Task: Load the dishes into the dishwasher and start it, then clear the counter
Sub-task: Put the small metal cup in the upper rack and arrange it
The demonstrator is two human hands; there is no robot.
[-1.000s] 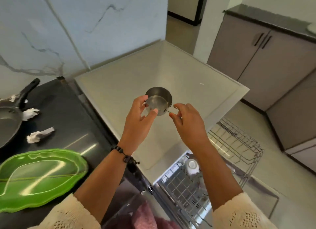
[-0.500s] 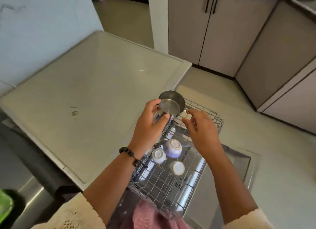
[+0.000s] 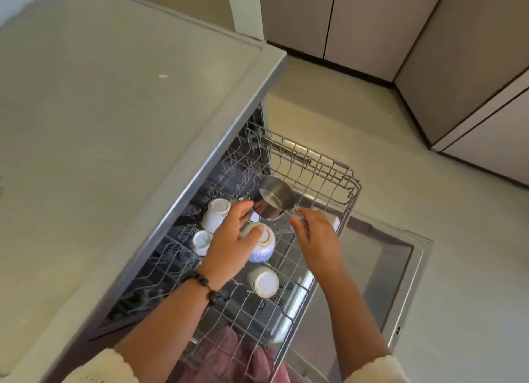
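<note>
Steel cup (image 3: pixel 276 201), shiny, tilted, both hands

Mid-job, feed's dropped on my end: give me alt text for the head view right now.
Both hands hold a small steel measuring cup over the pulled-out upper dishwasher rack: the left hand at its body, the right hand pinching its thin handle. Four white cups sit upside down in the rack, beside a pale countertop.

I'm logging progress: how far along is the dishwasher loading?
Partly done: four cups already sit upside down in the pulled-out upper rack. In hand: the left hand and right hand hold a small steel pan over the rack, not yet set down. Left: placing it, closing the open door, starting the dishwasher.
</note>
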